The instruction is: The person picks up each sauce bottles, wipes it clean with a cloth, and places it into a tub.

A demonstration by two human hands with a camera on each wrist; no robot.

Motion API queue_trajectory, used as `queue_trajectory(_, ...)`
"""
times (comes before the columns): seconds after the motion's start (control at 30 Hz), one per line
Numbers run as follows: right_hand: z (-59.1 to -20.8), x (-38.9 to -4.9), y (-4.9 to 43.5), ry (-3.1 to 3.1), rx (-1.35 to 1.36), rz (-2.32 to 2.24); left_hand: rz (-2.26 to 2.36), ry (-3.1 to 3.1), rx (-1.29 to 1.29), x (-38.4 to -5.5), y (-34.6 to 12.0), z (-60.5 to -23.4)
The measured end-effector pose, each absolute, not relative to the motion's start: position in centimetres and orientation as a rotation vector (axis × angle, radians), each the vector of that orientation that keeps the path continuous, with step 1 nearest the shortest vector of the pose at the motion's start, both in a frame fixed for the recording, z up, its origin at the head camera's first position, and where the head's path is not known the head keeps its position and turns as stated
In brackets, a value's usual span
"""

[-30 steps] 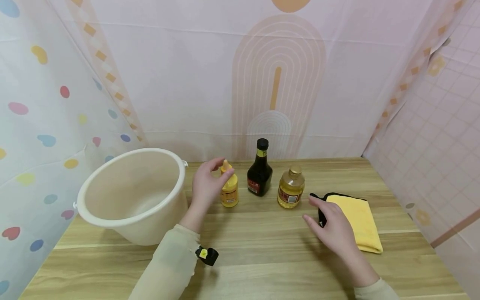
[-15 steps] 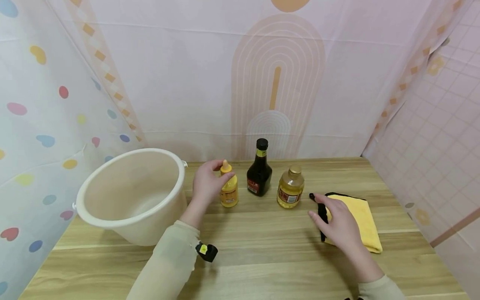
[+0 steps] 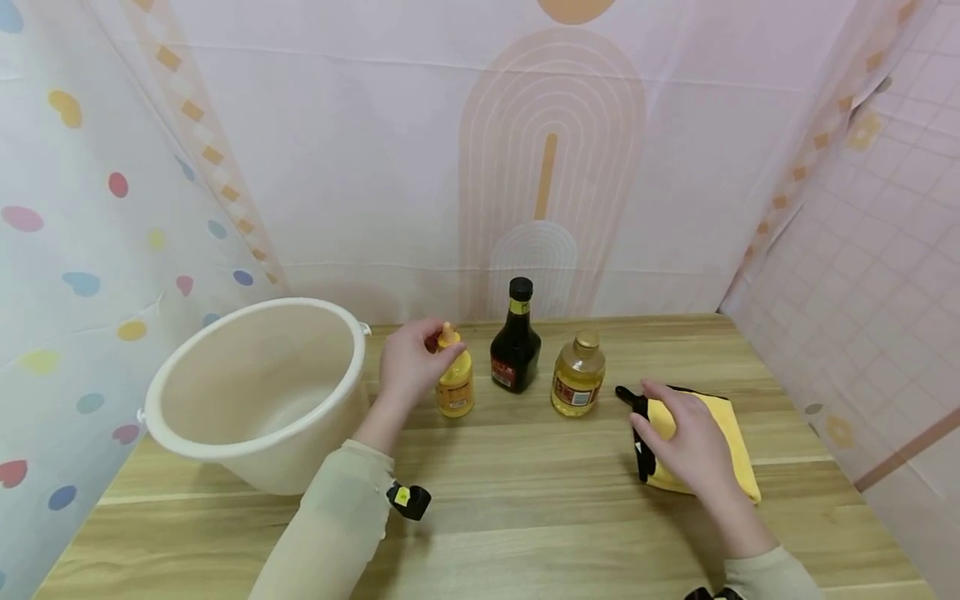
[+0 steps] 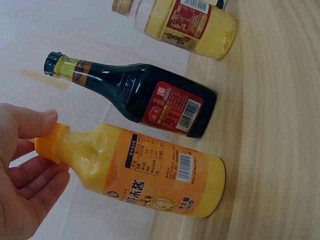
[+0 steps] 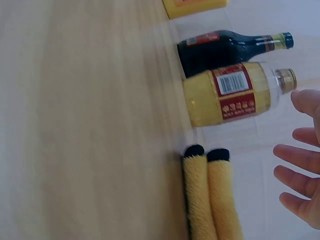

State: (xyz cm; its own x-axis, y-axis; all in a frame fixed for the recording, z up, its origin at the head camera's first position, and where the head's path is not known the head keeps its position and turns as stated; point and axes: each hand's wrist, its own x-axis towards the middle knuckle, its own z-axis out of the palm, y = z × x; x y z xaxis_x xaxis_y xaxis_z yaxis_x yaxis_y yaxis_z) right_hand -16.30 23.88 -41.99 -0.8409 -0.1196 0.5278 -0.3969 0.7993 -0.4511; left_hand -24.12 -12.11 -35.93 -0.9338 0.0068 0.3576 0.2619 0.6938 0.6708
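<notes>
My left hand pinches the orange cap of a yellow squeeze sauce bottle between thumb and fingers. That bottle stands upright on the table, just right of the bucket. Beside it is a dark soy sauce bottle with a red label, and then a clear bottle of golden liquid. Over a folded yellow towel with black edging hovers my right hand, fingers spread and holding nothing. In the right wrist view, the towel's rolled edges lie below these fingers.
A large cream bucket stands on the left of the wooden table, close to the left hand and forearm. Patterned curtains hang along the back and both sides.
My right hand has moved right, from the towel's left edge to over the towel. The left hand stays at the yellow bottle's cap, and the bottles keep their places.
</notes>
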Motion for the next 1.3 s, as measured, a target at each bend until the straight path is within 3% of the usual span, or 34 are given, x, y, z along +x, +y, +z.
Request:
queue_trajectory(0.67,-41.7,-18.4,29.5,-2.617,0.583,0.765,-1.312,-2.482,-0.465,-20.0,-11.0,-33.6)
queue_trajectory(1.3,-41.3,-18.6,32.0,-2.606,0.898,0.627,-1.339,-2.405,-0.724,-17.0,-9.7,-35.6)
